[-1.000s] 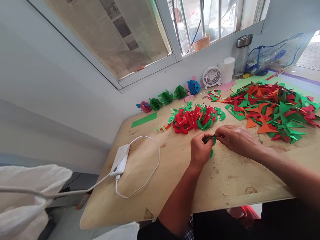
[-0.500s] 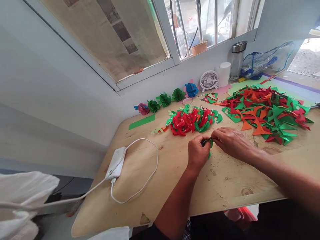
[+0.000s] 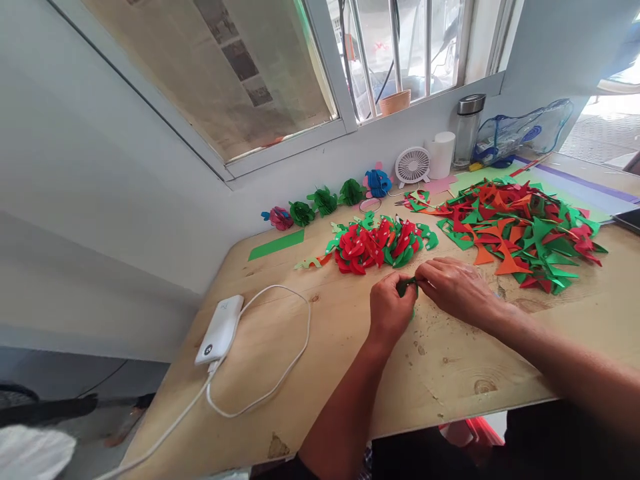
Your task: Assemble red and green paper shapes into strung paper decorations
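My left hand (image 3: 391, 305) is closed round a small green paper piece (image 3: 406, 285), most of which the fingers hide. Beside it, the fingertips of my right hand (image 3: 453, 287) are pinched together at that piece's upper edge. Just beyond both hands lies a cluster of red and green paper petals (image 3: 361, 248) with small pale squares on some of them. A large heap of red, orange and green paper offcuts (image 3: 520, 230) spreads to the right of my right hand.
Along the wall stand several folded paper figures (image 3: 324, 200), a small white fan (image 3: 413, 165), a glass bottle (image 3: 467, 133) and a clear bag (image 3: 525, 133). A green paper strip (image 3: 276, 245) lies at the left. A white power bank (image 3: 220, 329) with a looped cable (image 3: 300, 353) lies nearer.
The view has shifted slightly, so most things sit a little further left. White cloth at the lower left has mostly left the picture. Both hands stay together at the green paper.
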